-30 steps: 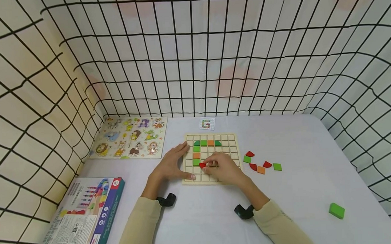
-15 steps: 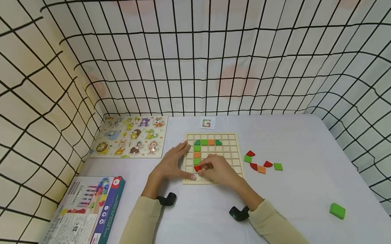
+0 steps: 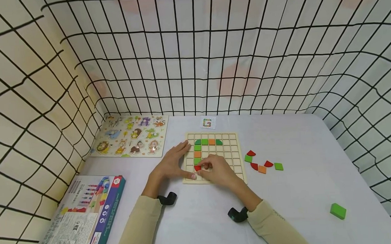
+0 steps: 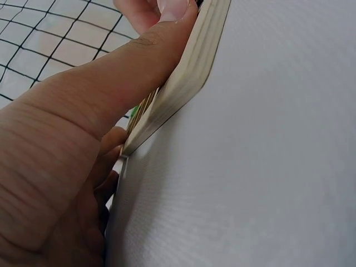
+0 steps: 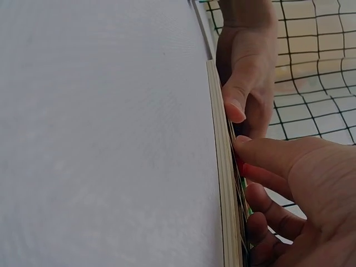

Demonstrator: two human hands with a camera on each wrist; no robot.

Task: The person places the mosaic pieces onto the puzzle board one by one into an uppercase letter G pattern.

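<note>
The red piece [image 3: 197, 168] lies on the wooden grid board [image 3: 231, 149], near its front left corner, under the fingertips of the right hand [image 3: 217, 170], whose curled fingers pinch it. Its shape and heading are mostly hidden by the fingers. The left hand [image 3: 169, 163] lies flat with straight fingers on the board's left edge, thumb at the front corner. On the board sit five green pieces and two orange ones. Right of the board lie six loose pieces [image 3: 262, 164]: three red, two green, one orange. One green block [image 3: 337, 210] lies well apart.
</note>
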